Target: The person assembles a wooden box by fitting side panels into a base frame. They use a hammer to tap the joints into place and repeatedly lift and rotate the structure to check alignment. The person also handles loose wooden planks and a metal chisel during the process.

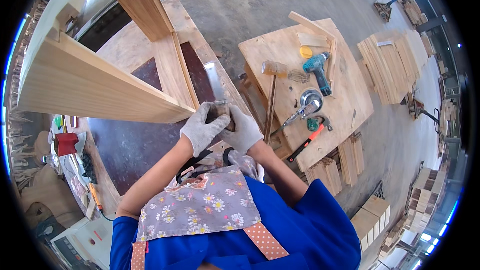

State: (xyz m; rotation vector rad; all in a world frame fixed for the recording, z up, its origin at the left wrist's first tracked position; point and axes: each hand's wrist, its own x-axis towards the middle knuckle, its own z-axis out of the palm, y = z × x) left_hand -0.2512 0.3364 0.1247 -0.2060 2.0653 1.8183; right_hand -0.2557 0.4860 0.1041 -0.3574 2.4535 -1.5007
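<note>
Both of my hands wear pale grey work gloves and meet in front of my apron. Between them is a flat-bladed hand tool (214,81), its bright metal blade pointing away from me. Its brownish grip end is mostly covered by the gloves; whether it is a chisel or a scraper I cannot make out. My left hand (201,129) is closed around the near end from the left. My right hand (243,129) closes on it from the right. Just left of the hands, a wooden frame (110,85) of joined boards stands on the dark-topped workbench (135,142).
A plywood table (350,105) at right carries a teal cordless drill (317,72), a mallet (274,69), an air sander (311,101), a claw hammer (307,142) and wood strips. Board stacks (390,67) stand beyond. Rags and small tools lie along the bench's left edge.
</note>
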